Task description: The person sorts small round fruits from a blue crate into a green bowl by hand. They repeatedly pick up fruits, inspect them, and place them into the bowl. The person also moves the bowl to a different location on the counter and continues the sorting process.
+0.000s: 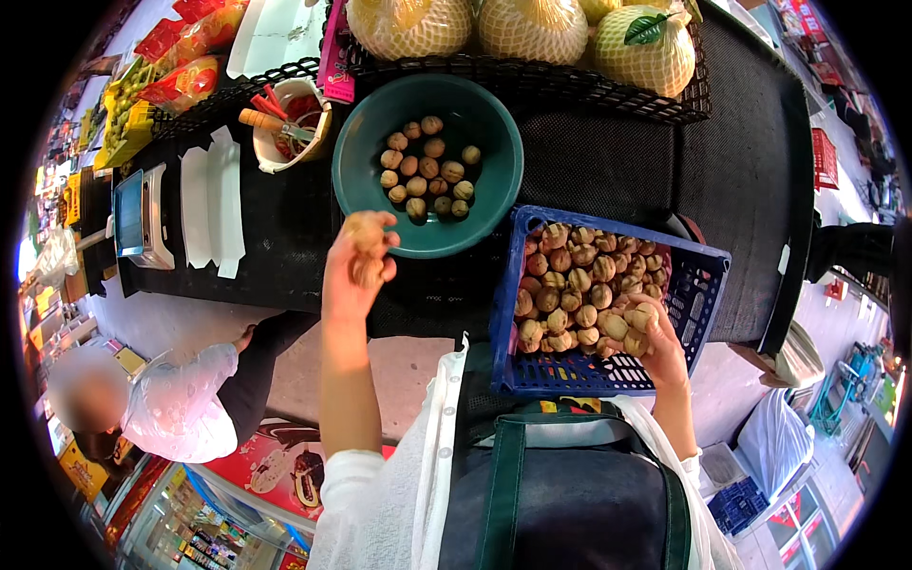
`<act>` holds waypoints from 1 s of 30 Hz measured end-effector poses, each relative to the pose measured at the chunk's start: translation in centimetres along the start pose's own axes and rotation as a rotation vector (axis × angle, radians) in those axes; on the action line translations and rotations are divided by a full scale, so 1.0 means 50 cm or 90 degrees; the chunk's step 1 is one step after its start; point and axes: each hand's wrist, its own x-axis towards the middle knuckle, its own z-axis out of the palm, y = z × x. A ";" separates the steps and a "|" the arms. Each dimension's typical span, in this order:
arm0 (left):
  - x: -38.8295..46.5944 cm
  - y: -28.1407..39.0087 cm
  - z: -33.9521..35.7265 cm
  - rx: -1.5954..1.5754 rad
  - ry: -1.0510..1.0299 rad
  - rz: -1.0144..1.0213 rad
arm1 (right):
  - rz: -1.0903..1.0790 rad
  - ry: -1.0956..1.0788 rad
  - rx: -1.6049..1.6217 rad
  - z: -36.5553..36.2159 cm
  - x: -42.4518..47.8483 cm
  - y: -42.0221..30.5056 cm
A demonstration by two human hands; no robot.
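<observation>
My left hand (362,260) is raised at the near left rim of a green plastic basin (499,203), its fingers closed around a few walnuts (367,235). Several loose walnuts (428,167) lie on the basin's floor. To the right, a blue plastic crate (714,285) holds a heap of walnuts (570,281). My right hand (659,342) is over the crate's right part, with several walnuts (628,328) held in its fingers. How far that hand is above the heap cannot be told.
Behind the basin, a black basket (605,89) holds pomelos (534,28) in foam nets. Left of it stand a white bucket (274,160) with a wooden-handled tool, a folded white card (211,203) and a scale (146,221). A person (178,406) is at the lower left, beyond the black table (285,242).
</observation>
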 end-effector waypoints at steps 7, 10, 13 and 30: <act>-0.103 -0.096 0.111 -0.581 -0.250 -0.072 | -0.226 0.089 -0.847 0.093 -0.018 -0.088; -0.104 -0.112 0.170 -0.546 -0.292 -0.090 | -0.355 0.086 -0.776 0.142 -0.014 -0.091; -0.106 -0.133 0.227 -0.546 -0.275 -0.096 | -0.425 0.065 -0.657 0.186 -0.020 -0.063; -0.112 -0.237 0.294 -0.549 -0.264 -0.253 | -0.132 -0.140 0.073 0.158 -0.006 -0.019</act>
